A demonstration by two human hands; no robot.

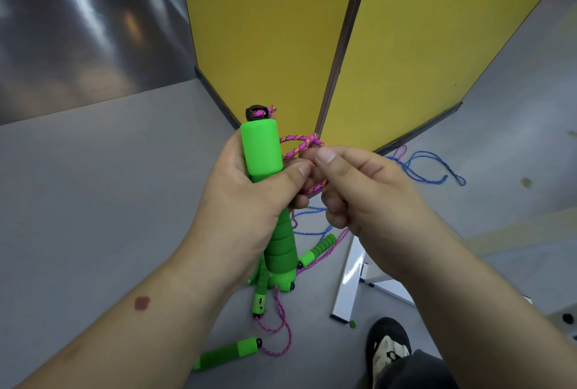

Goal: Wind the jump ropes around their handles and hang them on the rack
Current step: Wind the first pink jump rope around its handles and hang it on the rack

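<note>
Fingertips [324,157] of the right hand [368,198] pinch shut on a loop of pink rope [296,148] at mid-frame, just right of the green handles [265,163] that the left hand [246,201] wraps tight, thumb pressed across the foam. Risk now: that loop looks slack, and if the pinch eases it could spring off the handles and undo the wrap. Loose rope trails down toward the floor, where more green handles [228,354] and a blue rope [427,170] lie tangled in the lower centre, so a snag there could tug the winding loose. No rack is clearly in sight.
</note>
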